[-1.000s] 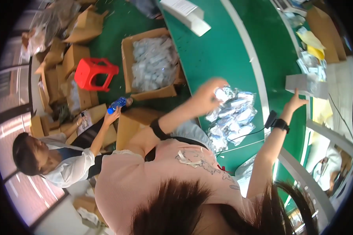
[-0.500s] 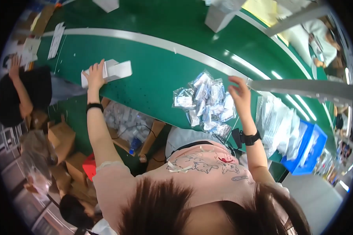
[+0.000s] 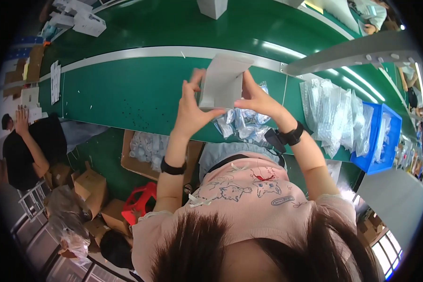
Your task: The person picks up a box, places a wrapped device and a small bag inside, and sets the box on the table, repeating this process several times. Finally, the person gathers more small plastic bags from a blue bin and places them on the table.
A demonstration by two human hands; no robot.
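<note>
Head view: my left hand (image 3: 189,109) and right hand (image 3: 262,100), both half-curled, grip a white box (image 3: 226,84). Clear packets (image 3: 243,124) lie near.

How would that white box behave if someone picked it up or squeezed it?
The white box is probably light for its size, since its walls look like thin card. It would likely keep its shape in a gentle grip, given its flat faces and straight edges, but a hard squeeze might dent it. The raised flap would probably bend easily.
</note>
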